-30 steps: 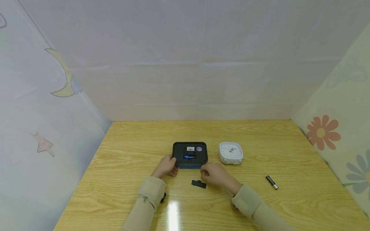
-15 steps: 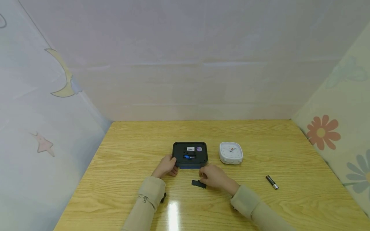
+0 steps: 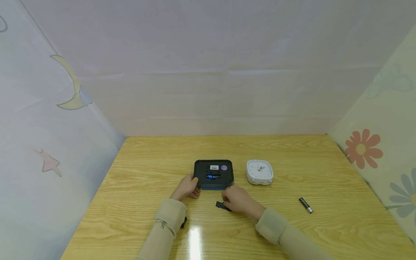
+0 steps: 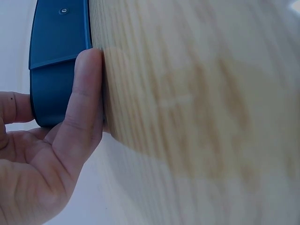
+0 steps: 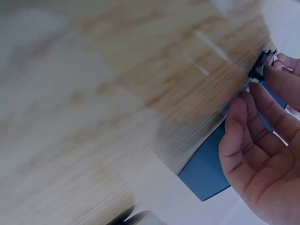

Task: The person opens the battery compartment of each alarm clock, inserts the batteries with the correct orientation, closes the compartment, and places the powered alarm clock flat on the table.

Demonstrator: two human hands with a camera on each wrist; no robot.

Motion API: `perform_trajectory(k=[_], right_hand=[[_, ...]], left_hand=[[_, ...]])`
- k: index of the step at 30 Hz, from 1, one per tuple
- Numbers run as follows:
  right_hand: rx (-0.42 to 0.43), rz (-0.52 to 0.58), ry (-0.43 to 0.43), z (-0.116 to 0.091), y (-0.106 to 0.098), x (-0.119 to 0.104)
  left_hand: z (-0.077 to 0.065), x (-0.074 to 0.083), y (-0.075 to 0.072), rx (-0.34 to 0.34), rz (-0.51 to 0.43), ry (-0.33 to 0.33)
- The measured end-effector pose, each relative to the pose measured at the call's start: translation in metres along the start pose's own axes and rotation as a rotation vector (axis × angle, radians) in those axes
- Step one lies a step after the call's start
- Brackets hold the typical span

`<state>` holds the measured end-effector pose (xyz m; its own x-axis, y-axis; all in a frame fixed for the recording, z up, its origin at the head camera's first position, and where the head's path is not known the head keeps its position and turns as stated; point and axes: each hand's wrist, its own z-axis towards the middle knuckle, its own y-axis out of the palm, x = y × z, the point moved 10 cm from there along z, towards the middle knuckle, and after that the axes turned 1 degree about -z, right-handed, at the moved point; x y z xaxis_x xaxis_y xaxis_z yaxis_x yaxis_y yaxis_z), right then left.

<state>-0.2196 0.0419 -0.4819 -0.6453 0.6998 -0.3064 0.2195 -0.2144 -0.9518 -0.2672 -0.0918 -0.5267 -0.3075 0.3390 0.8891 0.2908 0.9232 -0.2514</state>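
Observation:
A black rectangular device (image 3: 212, 168) lies on the table, showing a label, a purple sticker and a blue-and-black battery (image 3: 213, 176) in its compartment. My left hand (image 3: 186, 186) grips its near left corner, with the thumb on one face and fingers around the edge in the left wrist view, where the device's side (image 4: 55, 89) looks dark blue. Just in front of it, my right hand (image 3: 238, 199) pinches the right end of a small black battery cover (image 3: 222, 206). In the right wrist view, that cover (image 5: 259, 65) shows between thumb and finger; the other fingers are bent.
A white clock (image 3: 260, 172) sits face up to the right of the device. Farther right lies a loose battery (image 3: 306, 205) on the wooden table (image 3: 146, 155). Fabric walls enclose the table at the back and sides.
My right hand has shifted slightly left onto the battery cover and taken hold of it; the cover has tilted a little. My left hand and the black device have stayed put.

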Motion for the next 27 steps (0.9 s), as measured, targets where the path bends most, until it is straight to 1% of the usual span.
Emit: perform_trajectory(k=[7, 15, 24, 27], right_hand=[[0.015, -0.078, -0.010, 0.000, -0.001, -0.005], [0.044, -0.125, -0.003, 0.000, -0.003, -0.008], [0.084, -0.099, 0.011, -0.002, -0.012, -0.009], [0.079, -0.062, 0.016, -0.002, -0.013, -0.008]], left_hand=[[0.001, 0.000, 0.000, 0.000, -0.001, 0.001], [0.001, -0.001, 0.000, 0.003, -0.003, -0.002], [0.000, 0.001, -0.001, 0.003, -0.004, 0.000], [0.000, 0.001, 0.000, 0.000, -0.005, 0.004]])
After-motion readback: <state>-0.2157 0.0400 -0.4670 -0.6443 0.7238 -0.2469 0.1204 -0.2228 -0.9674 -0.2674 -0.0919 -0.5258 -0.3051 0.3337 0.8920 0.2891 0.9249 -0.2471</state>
